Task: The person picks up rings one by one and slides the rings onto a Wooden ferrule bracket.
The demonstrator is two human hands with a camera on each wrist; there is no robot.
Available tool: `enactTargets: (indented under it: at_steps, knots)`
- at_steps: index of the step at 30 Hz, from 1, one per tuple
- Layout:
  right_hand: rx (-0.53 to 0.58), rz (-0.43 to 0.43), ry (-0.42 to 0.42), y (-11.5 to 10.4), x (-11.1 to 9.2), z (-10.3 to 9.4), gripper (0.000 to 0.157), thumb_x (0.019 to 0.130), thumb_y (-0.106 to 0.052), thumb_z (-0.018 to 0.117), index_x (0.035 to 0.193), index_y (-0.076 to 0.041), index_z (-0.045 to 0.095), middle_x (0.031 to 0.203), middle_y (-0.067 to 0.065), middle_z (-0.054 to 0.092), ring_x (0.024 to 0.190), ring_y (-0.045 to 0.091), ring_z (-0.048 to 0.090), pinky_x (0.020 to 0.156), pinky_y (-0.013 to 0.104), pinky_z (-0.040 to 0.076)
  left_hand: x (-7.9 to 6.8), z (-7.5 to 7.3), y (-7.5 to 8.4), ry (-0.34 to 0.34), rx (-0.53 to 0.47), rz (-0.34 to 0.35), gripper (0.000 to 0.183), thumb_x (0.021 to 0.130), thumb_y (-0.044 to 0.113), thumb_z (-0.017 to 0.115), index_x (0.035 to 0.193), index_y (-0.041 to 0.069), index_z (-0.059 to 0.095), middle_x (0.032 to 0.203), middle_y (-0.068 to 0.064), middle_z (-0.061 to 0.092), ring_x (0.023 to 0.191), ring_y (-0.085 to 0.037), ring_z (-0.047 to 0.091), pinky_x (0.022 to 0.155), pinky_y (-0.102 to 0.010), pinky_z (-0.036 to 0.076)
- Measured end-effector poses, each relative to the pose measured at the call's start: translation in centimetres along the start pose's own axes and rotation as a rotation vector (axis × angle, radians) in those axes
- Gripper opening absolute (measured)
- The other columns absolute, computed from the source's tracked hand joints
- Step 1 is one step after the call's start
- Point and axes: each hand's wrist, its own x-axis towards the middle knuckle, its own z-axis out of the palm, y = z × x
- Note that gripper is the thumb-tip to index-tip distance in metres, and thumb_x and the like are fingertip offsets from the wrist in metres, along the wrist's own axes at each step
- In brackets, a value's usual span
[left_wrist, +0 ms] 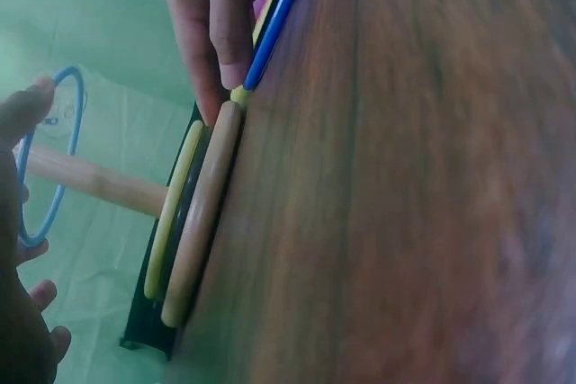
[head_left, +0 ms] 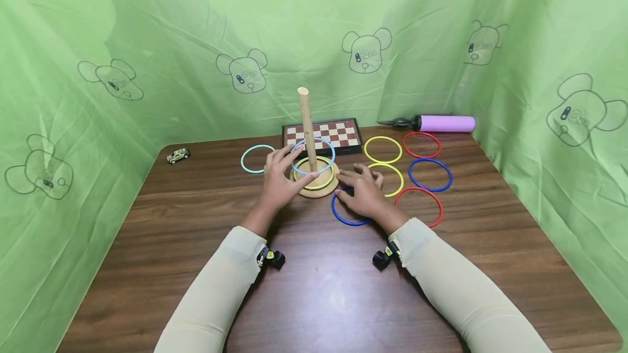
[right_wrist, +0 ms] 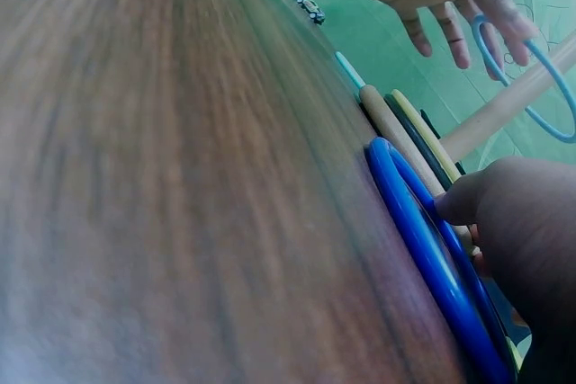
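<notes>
My left hand (head_left: 283, 181) pinches a light blue ring (head_left: 334, 152) between thumb and fingers. That ring encircles the upright wooden peg (head_left: 306, 119), raised above its round wooden base (head_left: 319, 194). Around the peg's foot lies yellow ring material (left_wrist: 173, 209), low over the base. At the base's right edge, my right hand (head_left: 365, 192) has its thumb and fingertips against the rim. Beneath this hand a dark blue ring (right_wrist: 409, 222) lies on the table, partly covered in the head view.
Several yellow, red and blue rings lie right of the peg, including a yellow ring (head_left: 383, 137) and a red ring (head_left: 440, 211). A turquoise ring (head_left: 242, 163) sits left. Behind are a checkered board (head_left: 343, 134) and purple pump (head_left: 447, 123); a toy car (head_left: 178, 156) stands far left.
</notes>
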Motion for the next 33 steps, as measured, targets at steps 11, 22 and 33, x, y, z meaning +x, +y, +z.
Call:
enactTargets:
  at_steps: [11, 22, 33]
  knots:
    - [0.009, -0.008, 0.007, 0.0, -0.1, 0.1, 0.05, 0.105, -0.037, 0.072, 0.151, -0.017, 0.068, 0.163, 0.007, 0.06, 0.163, 0.044, 0.031, 0.118, 0.075, 0.013, -0.8, 1.3, -2.3, -0.066, 0.009, -0.054, 0.079, 0.085, 0.043, 0.094, 0.154, 0.016, 0.065, 0.166, -0.017, 0.053, 0.149, -0.04, 0.04, 0.117, -0.071, 0.031]
    - [0.003, -0.006, 0.012, 0.2, -0.1, 0.0, 0.05, 0.106, -0.038, 0.072, 0.15, -0.018, 0.069, 0.163, 0.006, 0.061, 0.162, 0.045, 0.032, 0.119, 0.077, 0.012, -0.9, 2.0, -3.2, -0.139, 0.045, -0.147, 0.082, 0.084, 0.049, 0.094, 0.156, 0.021, 0.064, 0.168, -0.005, 0.054, 0.154, -0.04, 0.037, 0.124, -0.07, 0.024]
    - [0.004, 0.008, -0.017, 0.0, 0.0, -0.2, 0.051, 0.106, -0.038, 0.073, 0.153, -0.018, 0.066, 0.164, 0.006, 0.059, 0.164, 0.044, 0.029, 0.12, 0.076, 0.011, -1.0, 2.1, -3.6, -0.136, 0.103, -0.092, 0.084, 0.082, 0.049, 0.095, 0.153, 0.018, 0.066, 0.166, -0.007, 0.056, 0.151, -0.041, 0.04, 0.121, -0.068, 0.028]
